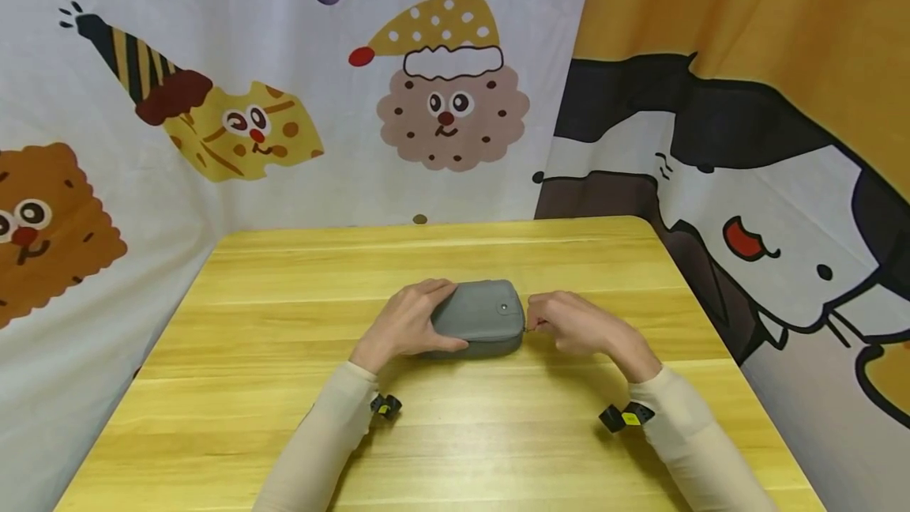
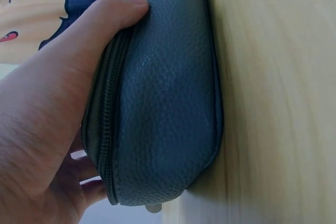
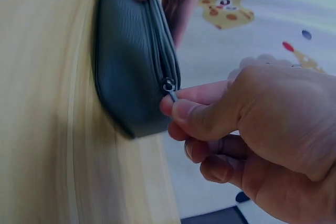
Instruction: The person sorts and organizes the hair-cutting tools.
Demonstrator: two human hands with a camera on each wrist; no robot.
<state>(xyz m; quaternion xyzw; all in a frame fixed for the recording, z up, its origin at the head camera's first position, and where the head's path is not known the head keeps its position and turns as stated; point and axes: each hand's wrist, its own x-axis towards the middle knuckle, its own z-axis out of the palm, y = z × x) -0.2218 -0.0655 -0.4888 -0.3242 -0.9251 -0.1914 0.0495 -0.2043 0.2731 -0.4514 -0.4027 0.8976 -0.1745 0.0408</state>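
Note:
A grey zippered pouch (image 1: 479, 312) of pebbled leather lies on the wooden table, with a small snap tab near its right end. My left hand (image 1: 410, 318) grips the pouch's left part, its thumb along the front side just below the zipper (image 2: 107, 114) and its fingers over the far side. At the right end, my right hand (image 1: 579, 324) pinches the metal zipper pull (image 3: 172, 94) between thumb and forefinger. The slider sits at that end of the zipper, as the right wrist view shows. The pouch's inside is hidden.
The light wooden table (image 1: 462, 441) stretches around the pouch on every side. Behind it hangs a white curtain (image 1: 284, 38) with cartoon snacks, and to the right a cartoon-printed cloth (image 1: 711, 133). Small black wrist cameras (image 1: 626, 418) sit on both sleeves.

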